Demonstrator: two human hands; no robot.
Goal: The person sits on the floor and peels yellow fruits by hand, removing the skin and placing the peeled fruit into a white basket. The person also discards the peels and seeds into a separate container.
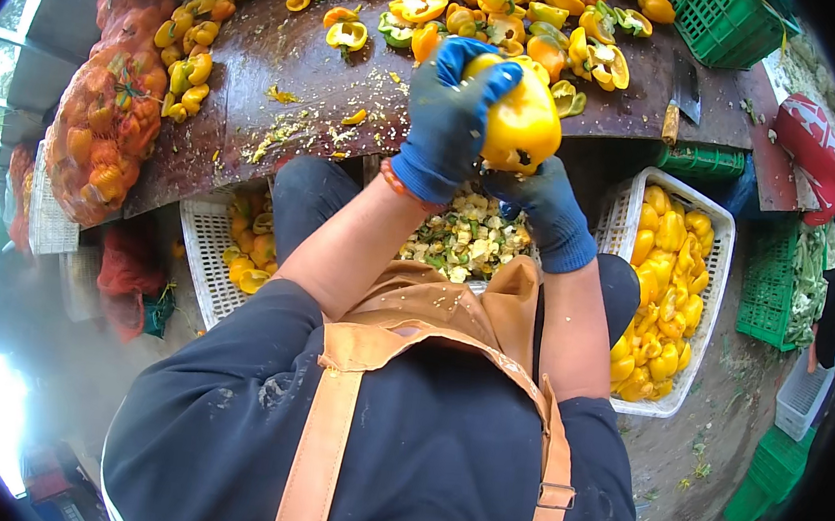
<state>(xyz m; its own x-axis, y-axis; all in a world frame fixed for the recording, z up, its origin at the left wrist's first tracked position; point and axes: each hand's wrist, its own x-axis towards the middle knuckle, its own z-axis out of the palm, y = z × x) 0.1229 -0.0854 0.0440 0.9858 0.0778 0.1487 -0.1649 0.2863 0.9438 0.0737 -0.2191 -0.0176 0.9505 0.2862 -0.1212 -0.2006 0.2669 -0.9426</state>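
My left hand (450,117), in a blue work glove with a dark coated palm, grips a large yellow bell pepper (525,120) above the table's near edge. Under the pepper's lower end is my right hand (543,205), gloved alike, with its fingers partly hidden; whether it grips the pepper I cannot tell. The pepper has a small dark hole at its lower end. Beyond my hands, halved yellow and green peppers (419,6) lie heaped on the dark table (271,58). Below my hands, a container holds cut pepper cores (472,239).
A cleaver-like knife (686,90) with a wooden handle lies at the table's right. White crates (716,289) of yellow peppers stand on both sides of my legs. Net sacks of peppers (107,118) rest at left. Green crates (726,26) are at the right, and a red patterned cloth (812,155) hangs nearby.
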